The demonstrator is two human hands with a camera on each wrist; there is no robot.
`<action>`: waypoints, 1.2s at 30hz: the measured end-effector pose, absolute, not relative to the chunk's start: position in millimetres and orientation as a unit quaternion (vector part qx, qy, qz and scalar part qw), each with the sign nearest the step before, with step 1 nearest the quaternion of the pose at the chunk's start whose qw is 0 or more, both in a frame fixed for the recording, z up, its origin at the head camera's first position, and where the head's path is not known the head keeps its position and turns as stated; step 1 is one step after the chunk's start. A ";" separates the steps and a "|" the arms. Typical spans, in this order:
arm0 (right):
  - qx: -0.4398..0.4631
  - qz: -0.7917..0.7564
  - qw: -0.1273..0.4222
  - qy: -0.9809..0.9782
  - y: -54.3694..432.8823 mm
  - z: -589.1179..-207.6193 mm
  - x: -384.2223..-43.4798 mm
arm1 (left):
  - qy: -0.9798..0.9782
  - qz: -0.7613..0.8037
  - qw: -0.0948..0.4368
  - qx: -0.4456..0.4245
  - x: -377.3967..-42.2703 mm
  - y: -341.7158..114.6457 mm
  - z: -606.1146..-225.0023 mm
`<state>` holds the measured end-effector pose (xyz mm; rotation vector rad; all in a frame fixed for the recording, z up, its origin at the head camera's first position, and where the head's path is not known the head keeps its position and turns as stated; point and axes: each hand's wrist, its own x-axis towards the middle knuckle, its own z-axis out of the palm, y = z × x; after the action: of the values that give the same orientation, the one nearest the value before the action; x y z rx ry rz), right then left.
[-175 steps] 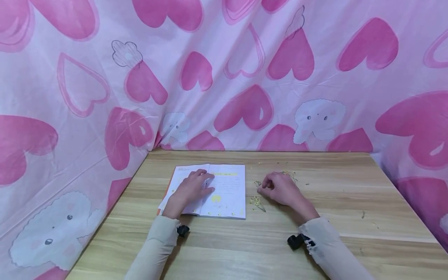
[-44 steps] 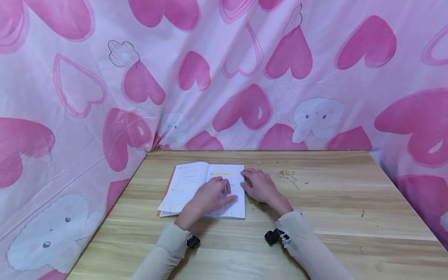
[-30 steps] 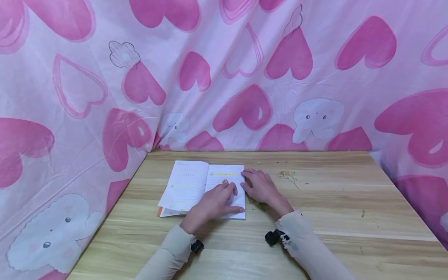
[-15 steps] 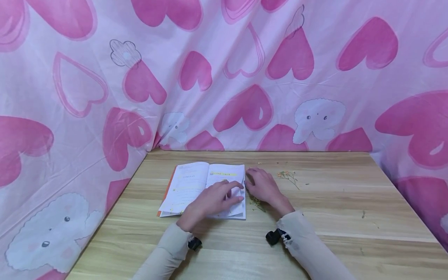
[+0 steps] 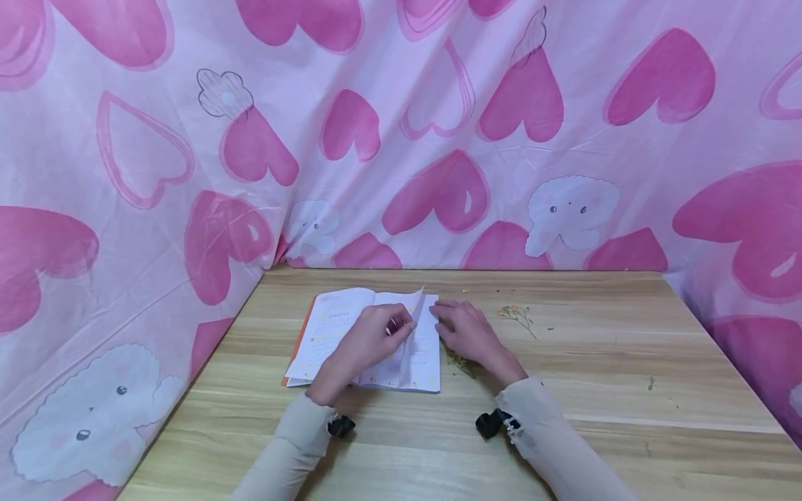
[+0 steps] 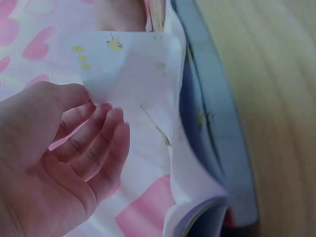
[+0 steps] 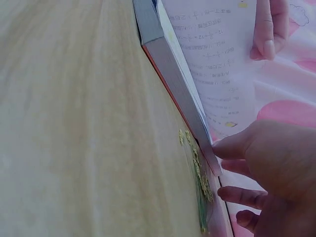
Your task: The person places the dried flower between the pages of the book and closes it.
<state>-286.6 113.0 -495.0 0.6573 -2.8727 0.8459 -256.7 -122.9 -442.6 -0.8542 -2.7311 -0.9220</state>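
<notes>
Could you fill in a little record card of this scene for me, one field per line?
Surface: wooden table
Main item: open book
Left hand: pinches a lifted page
Right hand: fingertips at the book's right edge
Nearer sprig: yellowish, on the table beside the book, near the right hand
Farther sprig: on the table, right of the right hand
Backdrop: pink cloth with hearts

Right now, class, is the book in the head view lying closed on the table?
No, the book lies open, with the left hand pinching a raised page.
</notes>
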 end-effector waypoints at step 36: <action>0.227 0.270 0.027 -0.935 114.0 -496.4 -285.8 | -0.872 -0.451 0.154 -0.115 -260.2 -161.8 -405.9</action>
<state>-285.8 114.0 -496.4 0.7012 -2.8881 0.8353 -260.2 -161.8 -405.9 -0.3297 -2.4989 -1.2941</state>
